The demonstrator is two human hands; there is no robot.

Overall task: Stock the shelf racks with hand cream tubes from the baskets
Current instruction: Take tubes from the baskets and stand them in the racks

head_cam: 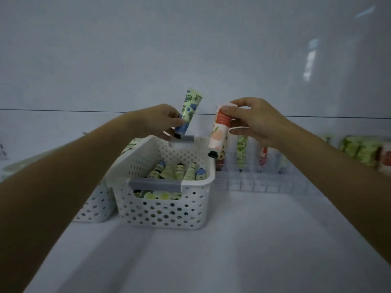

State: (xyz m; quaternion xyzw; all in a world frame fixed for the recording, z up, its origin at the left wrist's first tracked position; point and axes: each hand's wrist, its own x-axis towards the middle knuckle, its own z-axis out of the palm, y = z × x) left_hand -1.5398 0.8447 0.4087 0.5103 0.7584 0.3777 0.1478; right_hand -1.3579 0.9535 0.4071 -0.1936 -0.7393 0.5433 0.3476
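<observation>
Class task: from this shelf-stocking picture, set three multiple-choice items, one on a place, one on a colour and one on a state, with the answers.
1. Where does the clear rack stand relative to the white basket?
A. on its right
B. on its left
C. inside it

2. What colour are the basket's handles?
A. red
B. grey
C. yellow

3. What is the left hand doing?
A. lying flat on the shelf
B. gripping a basket handle
C. holding a blue-flowered tube

Answers:
1 A, the rack of upright tubes stands right of the basket.
2 B, both handle bars are grey against white plastic.
3 C, its fingers pinch the tube, cap down, above the basket; the right hand holds a peach-printed tube.
</observation>
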